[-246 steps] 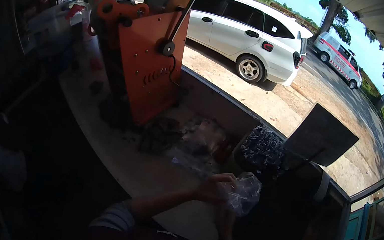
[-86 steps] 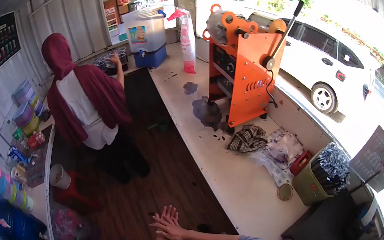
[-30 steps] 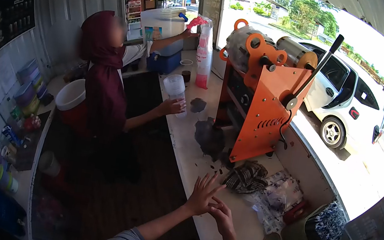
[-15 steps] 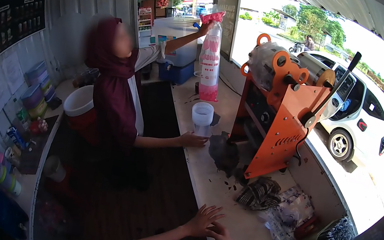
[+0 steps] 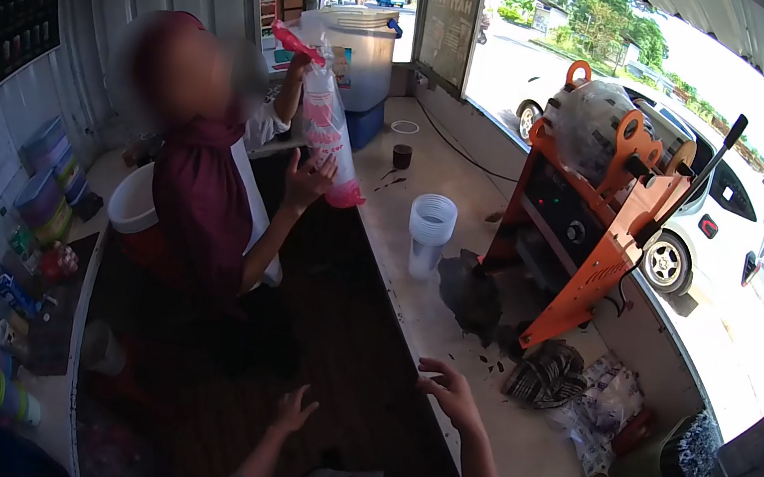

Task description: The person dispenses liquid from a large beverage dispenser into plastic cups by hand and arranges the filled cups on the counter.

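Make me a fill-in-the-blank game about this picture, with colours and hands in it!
1. The big machine has side panels coloured ____.
2. The car outside is ____.
3. Touching or apart? The camera wearer's left hand and right hand are ____.
4. Of those two hands, the one nearer the stack of clear cups is the ____ one.

Missing words: orange; white; apart; right.
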The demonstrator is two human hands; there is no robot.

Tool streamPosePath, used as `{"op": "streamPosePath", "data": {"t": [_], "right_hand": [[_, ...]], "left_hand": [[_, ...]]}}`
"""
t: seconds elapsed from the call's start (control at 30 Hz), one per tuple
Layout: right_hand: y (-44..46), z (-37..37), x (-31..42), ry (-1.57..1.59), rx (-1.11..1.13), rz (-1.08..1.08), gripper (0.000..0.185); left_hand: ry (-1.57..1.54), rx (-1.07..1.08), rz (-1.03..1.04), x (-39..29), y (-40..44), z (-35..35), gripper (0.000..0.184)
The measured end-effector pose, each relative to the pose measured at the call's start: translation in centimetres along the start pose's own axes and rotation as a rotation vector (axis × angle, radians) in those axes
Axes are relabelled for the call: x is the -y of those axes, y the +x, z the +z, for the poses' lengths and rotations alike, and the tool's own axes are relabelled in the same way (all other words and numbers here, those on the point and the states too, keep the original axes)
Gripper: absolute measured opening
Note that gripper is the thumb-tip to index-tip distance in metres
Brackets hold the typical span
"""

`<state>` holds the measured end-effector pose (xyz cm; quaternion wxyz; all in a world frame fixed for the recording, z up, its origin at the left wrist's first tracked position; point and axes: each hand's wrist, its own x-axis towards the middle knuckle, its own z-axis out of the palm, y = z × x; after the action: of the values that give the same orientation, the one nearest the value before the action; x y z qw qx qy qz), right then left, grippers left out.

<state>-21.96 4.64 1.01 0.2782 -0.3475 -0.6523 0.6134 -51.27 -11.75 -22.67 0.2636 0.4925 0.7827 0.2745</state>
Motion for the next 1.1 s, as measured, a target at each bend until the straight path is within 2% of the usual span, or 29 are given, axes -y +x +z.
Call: {"op": "streamPosePath", "data": {"t": [0.03, 0.1, 0.13, 0.17, 0.37, 0.43, 0.47, 0.5, 0.6, 0.67, 0.73, 0.77, 0.83, 0.87, 0.93, 1.07, 1.1], "right_hand": [[1.4, 0.1, 0.4, -0.012, -0.033, -0.026, 0.038], [4.4, 0.5, 0.7, 0.006, -0.110, -0.096, 0.039], [5.6, 0.9, 1.3, 0.006, -0.118, -0.093, 0.039], [6.9, 1.3, 2.0, -0.007, -0.160, -0.125, 0.041], [12.7, 3.9, 2.1, -0.001, -0.336, -0.167, 0.049], [14.0, 4.5, 1.7, -0.016, -0.455, -0.157, 0.052], [14.7, 4.5, 1.2, -0.038, -0.479, -0.136, 0.060], [15.1, 4.6, 1.0, -0.036, -0.486, -0.126, 0.060], [17.0, 3.7, 0.7, -0.150, -0.645, -0.105, 0.078], [19.0, 2.4, 0.4, -0.239, -0.727, -0.139, 0.081], [21.8, 0.6, -1.4, -0.367, -0.849, -0.274, 0.087], [23.3, 0.2, -2.2, -0.367, -0.836, -0.279, 0.087], [26.7, -0.2, -3.3, -0.334, -0.850, -0.446, 0.086], [28.5, -0.3, -4.4, -0.183, -0.725, -0.304, 0.083], [30.7, 2.6, -3.0, -0.139, -0.633, -0.312, 0.082], [35.7, 9.7, 0.5, -0.111, -0.354, -0.380, 0.081], [37.2, 10.9, 1.0, -0.130, -0.305, -0.387, 0.081]], "left_hand": [[-0.094, 0.022, -0.195, 2.5, -0.5, 0.5, 0.066], [-0.300, 0.069, -0.405, 6.4, -2.5, 1.4, 0.069], [-0.297, 0.077, -0.402, 12.5, -2.3, 5.2, 0.069], [-0.072, 0.182, -0.355, 16.3, -4.3, 6.0, 0.066], [-0.402, 0.300, -0.405, 19.6, -3.8, 2.7, 0.062], [-0.531, 0.358, -0.442, 19.6, -2.9, 0.6, 0.061], [-0.596, 0.386, -0.462, 19.5, -2.6, -0.5, 0.060], [-0.660, 0.413, -0.483, 19.4, -3.0, -1.6, 0.059], [-0.860, 0.480, -0.542, 18.9, -2.3, -4.6, 0.058], [-0.244, 0.309, -0.404, 19.4, 5.3, -2.9, 0.049], [-0.421, 0.383, -0.327, 14.2, 10.8, -5.0, 0.047], [-0.514, 0.345, -0.235, 11.4, 13.1, -5.7, 0.045], [-0.685, 0.290, -0.073, 5.7, 17.2, -7.1, 0.043], [-0.761, 0.279, -0.004, 2.6, 18.6, -8.4, 0.044], [-0.834, 0.182, 0.112, -3.3, 21.2, -11.2, 0.058], [-0.768, -0.025, 0.487, -12.0, 26.3, -19.3, 0.094], [-0.768, -0.036, 0.479, -13.4, 27.8, -20.9, 0.094]]}}
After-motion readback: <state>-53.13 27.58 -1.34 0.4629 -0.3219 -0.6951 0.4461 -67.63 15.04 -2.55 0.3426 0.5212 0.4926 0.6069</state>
